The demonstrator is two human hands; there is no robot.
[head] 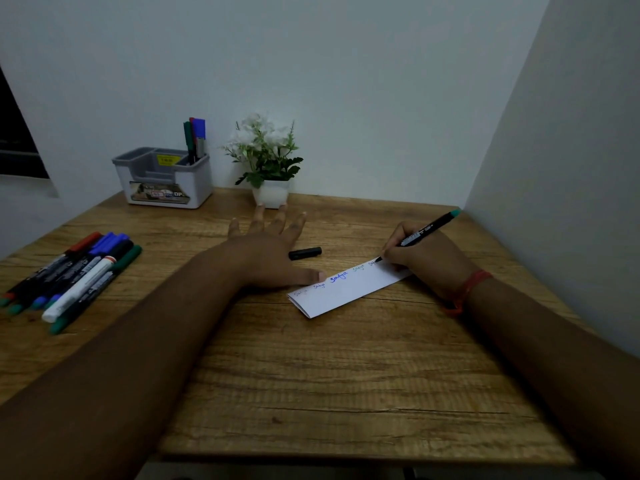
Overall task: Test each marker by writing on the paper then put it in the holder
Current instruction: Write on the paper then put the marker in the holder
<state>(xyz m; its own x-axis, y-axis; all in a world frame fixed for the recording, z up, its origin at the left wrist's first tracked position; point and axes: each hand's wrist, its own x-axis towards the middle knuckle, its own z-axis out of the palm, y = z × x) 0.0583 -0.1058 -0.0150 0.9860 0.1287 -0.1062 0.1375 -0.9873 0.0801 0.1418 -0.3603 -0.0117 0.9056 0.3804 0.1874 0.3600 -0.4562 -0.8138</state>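
right hand [427, 258] gripping marker [427, 232], tip on paper [346, 289] (folded)

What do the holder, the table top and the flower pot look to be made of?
Holder: most likely plastic, smooth grey-white moulded walls and dividers, printed labels stuck on.
Table top: wood or wood-look laminate, matte, with printed-looking grain; the look leaves it open.
Flower pot: white and smooth, ceramic or plastic; cannot tell.

White paper [349, 289], black teal-ended marker [427, 232], wood-grain brown table [311, 375].
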